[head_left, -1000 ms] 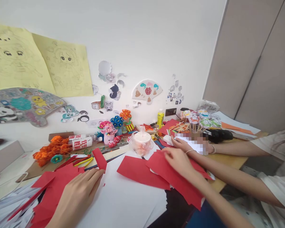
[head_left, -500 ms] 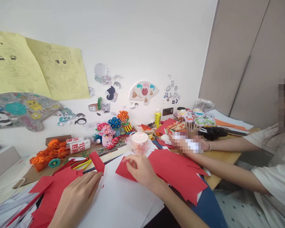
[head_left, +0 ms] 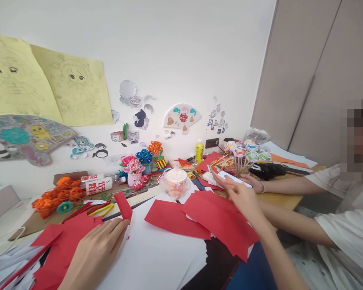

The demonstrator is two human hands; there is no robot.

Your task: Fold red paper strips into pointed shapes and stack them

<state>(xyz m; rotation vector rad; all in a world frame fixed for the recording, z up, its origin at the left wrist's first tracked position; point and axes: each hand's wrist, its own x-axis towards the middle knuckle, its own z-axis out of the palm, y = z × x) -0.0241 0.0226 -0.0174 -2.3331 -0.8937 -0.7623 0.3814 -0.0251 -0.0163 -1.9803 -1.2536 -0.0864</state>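
Note:
My left hand (head_left: 97,251) lies flat, fingers stretched out, on a pile of red paper pieces (head_left: 60,245) at the lower left. Its fingertips touch a bent red strip (head_left: 123,205). My right hand (head_left: 240,195) hovers with fingers extended over overlapping red paper sheets (head_left: 205,219) in the middle, holding nothing. It is close to a white phone (head_left: 233,178), which another person's hand (head_left: 254,182) with a bracelet holds. White paper (head_left: 157,257) lies under the red sheets.
Another person sits at the right, forearms (head_left: 293,225) resting on the table. Behind the sheets stand a lidded plastic cup (head_left: 176,181), paper flowers (head_left: 59,192), a glue bottle (head_left: 98,185), a yellow bottle (head_left: 199,152) and a cup of sticks (head_left: 240,161). Drawings hang on the wall.
My right hand left the left-hand red sheet and moved right and up, toward the phone. My left hand stayed on the red pile. The view shifted slightly.

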